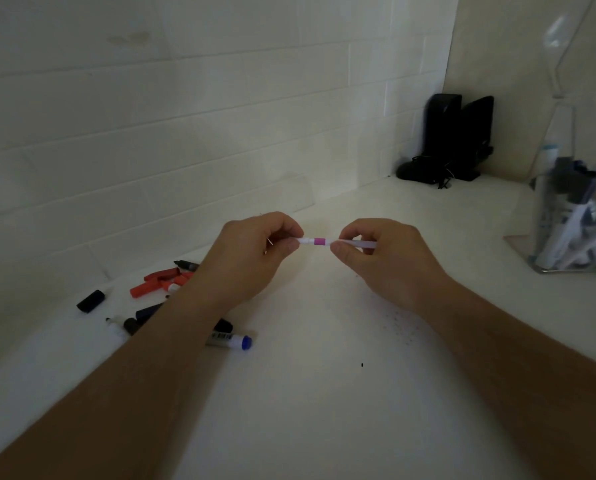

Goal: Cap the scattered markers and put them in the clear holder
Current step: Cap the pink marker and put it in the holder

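Loose markers lie on the counter as left hand and right hand pinch opposite ends of a pink-banded marker; a skewed push could leave it half-capped. Clear holder stands far right.

Dim, soft — wide-angle edge warp

Two bare, sleeveless forearms.

1. The left hand hid one end of the marker.
2. Its forearm covered parts of the scattered markers beneath.
3. Right of the right hand, the clear holder was cut off by the edge.
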`<state>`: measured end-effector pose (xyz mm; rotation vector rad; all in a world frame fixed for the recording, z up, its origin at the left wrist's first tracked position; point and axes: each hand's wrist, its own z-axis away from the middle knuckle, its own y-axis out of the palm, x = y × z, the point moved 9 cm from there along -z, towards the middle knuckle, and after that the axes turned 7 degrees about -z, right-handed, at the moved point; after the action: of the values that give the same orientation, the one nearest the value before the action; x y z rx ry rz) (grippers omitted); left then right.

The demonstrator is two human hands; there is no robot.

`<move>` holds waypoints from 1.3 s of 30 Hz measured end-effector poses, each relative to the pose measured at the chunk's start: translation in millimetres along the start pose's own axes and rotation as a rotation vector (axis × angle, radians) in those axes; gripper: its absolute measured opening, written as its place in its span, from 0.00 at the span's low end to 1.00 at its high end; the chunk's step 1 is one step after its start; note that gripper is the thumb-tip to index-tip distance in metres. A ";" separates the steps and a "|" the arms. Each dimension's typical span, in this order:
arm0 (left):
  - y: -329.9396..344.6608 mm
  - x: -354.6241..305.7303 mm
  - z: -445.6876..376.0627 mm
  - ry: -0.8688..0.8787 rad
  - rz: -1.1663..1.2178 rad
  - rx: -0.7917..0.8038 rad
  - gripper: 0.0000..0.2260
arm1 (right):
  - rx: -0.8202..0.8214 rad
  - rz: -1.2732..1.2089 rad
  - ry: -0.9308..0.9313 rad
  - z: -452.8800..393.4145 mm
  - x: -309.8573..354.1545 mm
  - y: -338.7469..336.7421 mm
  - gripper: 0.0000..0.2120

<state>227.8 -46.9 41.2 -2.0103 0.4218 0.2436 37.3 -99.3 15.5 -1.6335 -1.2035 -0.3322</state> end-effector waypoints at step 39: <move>33.0 -109.9 40.6 0.353 0.200 -0.011 0.16 | -0.563 0.125 -0.149 23.7 63.3 -242.6 0.04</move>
<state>114.3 -3.7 33.9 -2.0255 0.8479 0.0115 -141.5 -54.0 187.0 -2.2409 -1.1728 -0.5092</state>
